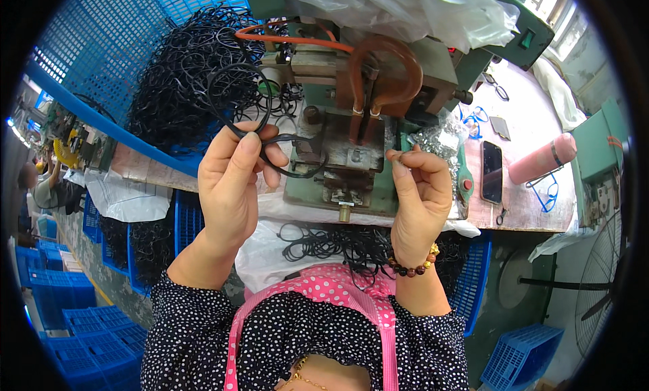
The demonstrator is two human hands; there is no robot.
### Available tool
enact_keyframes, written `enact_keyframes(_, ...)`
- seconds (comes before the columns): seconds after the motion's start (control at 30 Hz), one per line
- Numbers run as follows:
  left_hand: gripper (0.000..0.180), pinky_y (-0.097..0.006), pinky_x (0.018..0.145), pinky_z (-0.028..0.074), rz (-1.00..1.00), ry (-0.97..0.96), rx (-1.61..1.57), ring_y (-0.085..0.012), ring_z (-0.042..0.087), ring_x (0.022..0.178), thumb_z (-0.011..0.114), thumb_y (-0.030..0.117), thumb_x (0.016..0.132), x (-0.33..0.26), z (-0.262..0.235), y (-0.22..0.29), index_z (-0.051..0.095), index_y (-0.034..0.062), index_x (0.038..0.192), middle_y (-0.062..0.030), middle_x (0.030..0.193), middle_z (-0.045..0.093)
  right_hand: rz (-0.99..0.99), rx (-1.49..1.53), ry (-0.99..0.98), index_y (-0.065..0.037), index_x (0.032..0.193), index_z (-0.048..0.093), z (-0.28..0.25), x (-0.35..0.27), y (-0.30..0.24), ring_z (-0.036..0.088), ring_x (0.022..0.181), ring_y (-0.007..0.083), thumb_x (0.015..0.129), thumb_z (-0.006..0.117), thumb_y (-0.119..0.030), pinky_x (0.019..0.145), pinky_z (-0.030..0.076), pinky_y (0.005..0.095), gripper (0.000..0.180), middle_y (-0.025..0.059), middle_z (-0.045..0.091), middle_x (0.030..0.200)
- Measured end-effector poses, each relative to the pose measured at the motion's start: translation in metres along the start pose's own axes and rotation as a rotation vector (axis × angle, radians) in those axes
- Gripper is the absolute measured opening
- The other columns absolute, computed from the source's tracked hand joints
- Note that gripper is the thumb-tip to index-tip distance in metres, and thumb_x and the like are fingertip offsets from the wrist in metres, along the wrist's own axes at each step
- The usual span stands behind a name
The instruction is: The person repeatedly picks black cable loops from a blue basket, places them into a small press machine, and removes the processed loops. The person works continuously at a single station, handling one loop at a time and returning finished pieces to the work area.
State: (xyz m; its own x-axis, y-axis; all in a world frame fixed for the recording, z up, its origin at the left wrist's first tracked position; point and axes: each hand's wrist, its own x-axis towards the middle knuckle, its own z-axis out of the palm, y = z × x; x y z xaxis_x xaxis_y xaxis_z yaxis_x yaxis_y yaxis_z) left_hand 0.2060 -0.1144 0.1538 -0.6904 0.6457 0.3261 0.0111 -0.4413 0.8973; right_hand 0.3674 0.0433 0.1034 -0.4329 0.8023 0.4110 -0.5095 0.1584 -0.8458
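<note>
My left hand (pixel 233 168) pinches a black eyeglass frame (pixel 269 93) near its bridge, between thumb and fingers. One round rim stands up above the fingertips; the other reaches right, over the front of a metal bench machine (pixel 365 162). Across that machine, my right hand (pixel 422 181) has thumb and fingertips pressed together. Whatever they pinch is too small to make out. Between the two hands, two upright copper-coloured prongs come down over the machine's metal block, below a thick curved copper loop (pixel 414 80).
A blue basket (pixel 101 120) heaped with black frames (pixel 182 73) stands at the left. More black frames (pixel 338 245) lie at my lap. On the right of the table are a phone (pixel 492 171), a pink bottle (pixel 544 158) and blue glasses (pixel 543 191); a fan (pixel 598 283) stands beyond.
</note>
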Motion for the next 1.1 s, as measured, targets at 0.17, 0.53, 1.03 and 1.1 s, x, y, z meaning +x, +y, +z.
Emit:
enact_keyframes(0.17, 0.023, -0.024, 0.063, 0.05, 0.086, -0.042, -0.016, -0.0156, 0.065, 0.086, 0.052, 0.016, 0.103, 0.017, 0.009, 0.006, 0.059, -0.0004, 0.119, -0.0118, 0.113, 0.067, -0.089, -0.132, -0.02, -0.002, 0.101, 0.063, 0.004, 0.007, 0.009, 0.061, 0.1, 0.0145, 0.088, 0.063, 0.005, 0.113, 0.029, 0.0406, 0.015, 0.007, 0.065, 0.104)
enact_keyframes(0.53, 0.022, -0.025, 0.065, 0.051, 0.252, -0.085, 0.024, -0.0183, 0.067, 0.089, 0.054, 0.014, 0.103, 0.041, 0.011, 0.001, 0.058, 0.0009, 0.119, -0.0111, 0.111, 0.068, 0.026, -0.109, -0.097, 0.003, 0.13, 0.044, 0.028, 0.014, 0.017, 0.06, 0.096, 0.0133, 0.087, 0.065, 0.006, 0.089, 0.046, 0.0268, 0.048, 0.007, 0.064, 0.101)
enact_keyframes(1.03, 0.012, -0.03, 0.062, 0.051, 0.281, -0.324, 0.536, -0.0212, 0.067, 0.07, 0.065, -0.001, 0.088, 0.018, 0.046, -0.018, 0.064, -0.0031, 0.099, -0.0116, 0.084, 0.066, 0.003, -0.186, 0.042, 0.003, 0.126, 0.054, -0.023, 0.017, -0.003, 0.06, 0.109, 0.0168, 0.091, 0.06, 0.005, 0.099, 0.044, 0.0302, 0.035, 0.011, 0.065, 0.113)
enact_keyframes(1.1, 0.013, -0.032, 0.061, 0.05, 0.329, -0.342, 0.585, -0.0252, 0.067, 0.07, 0.067, 0.0, 0.086, 0.021, 0.049, -0.019, 0.064, -0.0031, 0.098, -0.0131, 0.083, 0.066, -0.014, -0.213, 0.109, 0.003, 0.125, 0.055, -0.04, 0.017, -0.006, 0.061, 0.109, 0.0168, 0.093, 0.057, 0.006, 0.098, 0.045, 0.0296, 0.032, 0.0106, 0.065, 0.114)
